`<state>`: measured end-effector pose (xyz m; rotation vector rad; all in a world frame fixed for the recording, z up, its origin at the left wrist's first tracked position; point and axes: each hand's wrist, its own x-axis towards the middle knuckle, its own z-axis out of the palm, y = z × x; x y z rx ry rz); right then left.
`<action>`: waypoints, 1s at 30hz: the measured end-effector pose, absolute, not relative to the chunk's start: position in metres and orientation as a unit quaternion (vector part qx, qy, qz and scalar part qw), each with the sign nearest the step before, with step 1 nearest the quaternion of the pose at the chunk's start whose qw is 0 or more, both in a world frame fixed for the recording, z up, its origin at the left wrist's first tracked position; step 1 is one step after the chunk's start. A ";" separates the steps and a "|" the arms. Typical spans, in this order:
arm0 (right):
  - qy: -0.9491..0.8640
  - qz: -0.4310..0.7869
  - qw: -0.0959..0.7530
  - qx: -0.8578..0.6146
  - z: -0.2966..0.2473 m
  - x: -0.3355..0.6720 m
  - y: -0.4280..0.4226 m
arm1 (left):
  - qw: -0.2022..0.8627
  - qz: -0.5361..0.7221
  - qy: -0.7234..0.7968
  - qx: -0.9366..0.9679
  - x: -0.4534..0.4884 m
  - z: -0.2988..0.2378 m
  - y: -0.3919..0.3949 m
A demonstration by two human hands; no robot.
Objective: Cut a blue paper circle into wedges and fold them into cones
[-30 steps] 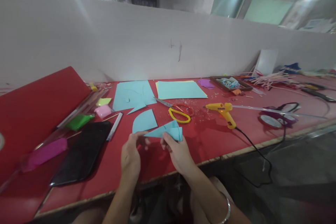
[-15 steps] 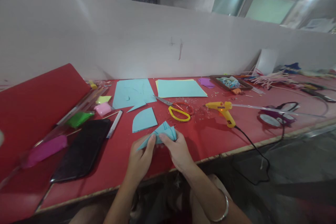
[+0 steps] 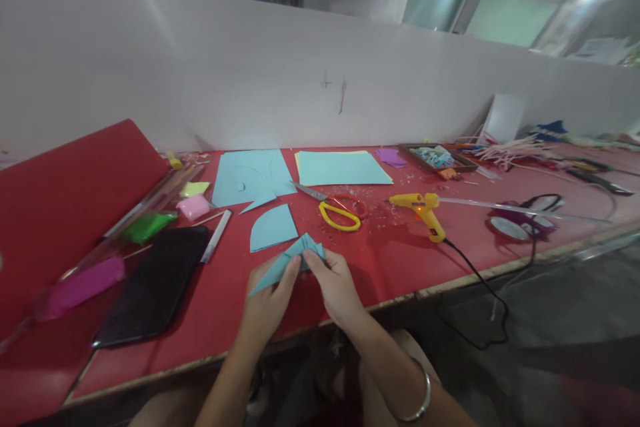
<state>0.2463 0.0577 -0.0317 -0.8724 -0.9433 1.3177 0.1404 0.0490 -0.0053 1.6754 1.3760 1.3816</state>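
A folded piece of light-blue paper [image 3: 278, 271] is held above the table's front edge between both hands. My left hand [image 3: 270, 300] grips its left part, thumb on top. My right hand [image 3: 336, 287] pinches the paper's right end, its thumb close to the left thumb. Just beyond lies a fan-shaped light-blue paper piece [image 3: 273, 227], flat on the red table [image 3: 385, 247]. Scissors [image 3: 340, 213] with one red and one yellow handle rest behind my right hand, blades pointing left. The fingers under the folded paper are mostly hidden.
A yellow glue gun [image 3: 423, 210] with a black cord stands to the right. Cut blue paper [image 3: 240, 170] and a blue sheet stack [image 3: 343, 168] lie at the back. On the left are a black phone-like slab [image 3: 155, 283], a white marker [image 3: 217, 236] and coloured clay packs [image 3: 149, 227].
The folded paper has tilted, and its left point now reaches further down and left. My right thumb has moved slightly nearer the left one, covering more of the paper's right end.
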 end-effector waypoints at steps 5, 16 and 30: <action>-0.426 0.515 0.616 -0.416 -0.022 0.253 0.055 | 0.267 0.524 0.538 0.604 0.139 -0.009 0.049; -0.671 0.055 0.158 -0.722 0.020 0.298 0.130 | 0.207 0.456 0.658 0.563 0.128 0.000 0.046; -0.648 0.173 0.216 -0.710 0.002 0.297 0.161 | 0.270 0.596 0.530 0.540 0.121 0.013 0.054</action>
